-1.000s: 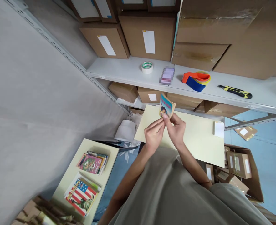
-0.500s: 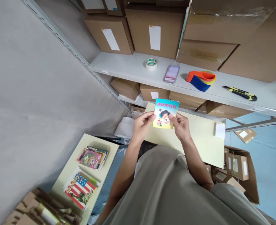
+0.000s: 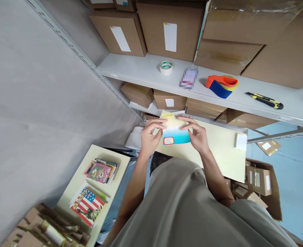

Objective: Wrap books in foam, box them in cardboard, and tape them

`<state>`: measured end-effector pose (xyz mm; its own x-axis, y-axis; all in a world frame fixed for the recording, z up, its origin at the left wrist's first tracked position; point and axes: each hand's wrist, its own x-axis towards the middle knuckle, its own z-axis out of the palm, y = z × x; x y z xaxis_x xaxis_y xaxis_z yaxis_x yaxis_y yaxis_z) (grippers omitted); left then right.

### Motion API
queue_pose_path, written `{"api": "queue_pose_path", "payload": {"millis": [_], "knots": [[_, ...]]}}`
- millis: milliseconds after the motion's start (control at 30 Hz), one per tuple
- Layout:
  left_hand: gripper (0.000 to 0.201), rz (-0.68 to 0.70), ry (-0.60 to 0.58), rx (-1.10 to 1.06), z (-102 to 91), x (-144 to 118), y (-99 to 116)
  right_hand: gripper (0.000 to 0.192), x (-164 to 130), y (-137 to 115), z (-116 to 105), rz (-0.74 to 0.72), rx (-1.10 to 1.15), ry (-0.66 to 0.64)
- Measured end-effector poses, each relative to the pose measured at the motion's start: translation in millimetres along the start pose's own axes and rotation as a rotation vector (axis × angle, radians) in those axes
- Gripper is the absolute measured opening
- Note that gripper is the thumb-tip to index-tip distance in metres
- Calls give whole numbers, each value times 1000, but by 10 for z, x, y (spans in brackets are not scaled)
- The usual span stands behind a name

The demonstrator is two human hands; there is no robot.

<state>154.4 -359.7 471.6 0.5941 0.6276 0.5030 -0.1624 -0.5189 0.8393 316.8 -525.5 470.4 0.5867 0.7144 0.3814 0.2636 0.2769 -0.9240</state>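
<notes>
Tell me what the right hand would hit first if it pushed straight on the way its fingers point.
Probably the left hand: the right hand points leftward across the small yellow-and-blue booklet both hold.

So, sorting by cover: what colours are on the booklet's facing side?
Head view: booklet fades pale yellow to blue.

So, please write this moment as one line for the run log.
left hand: holds booklet | right hand: holds booklet | booklet: back cover up, above desk
</notes>
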Motion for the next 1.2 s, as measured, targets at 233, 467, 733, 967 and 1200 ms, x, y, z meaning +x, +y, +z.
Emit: {"api": "queue_pose_path", "payload": {"millis": [233, 467, 733, 967, 1200], "knots": [[41, -340, -16, -124, -51, -69, -6, 50, -84, -63, 0, 218, 0, 137], [61, -415, -135, -182, -150, -32, 80, 45, -51, -155, -6, 269, 2, 126], [65, -497, -44, -124, -35, -17, 91, 61, -50, -69, 96, 420, 157, 1], [61, -526, -27, -155, -33, -143, -86, 59, -125, 92, 109, 404, 127, 41], [57, -632, -50, -171, 82, -592, -446, 53, -394, 648, 103, 501, 28, 49]]}}
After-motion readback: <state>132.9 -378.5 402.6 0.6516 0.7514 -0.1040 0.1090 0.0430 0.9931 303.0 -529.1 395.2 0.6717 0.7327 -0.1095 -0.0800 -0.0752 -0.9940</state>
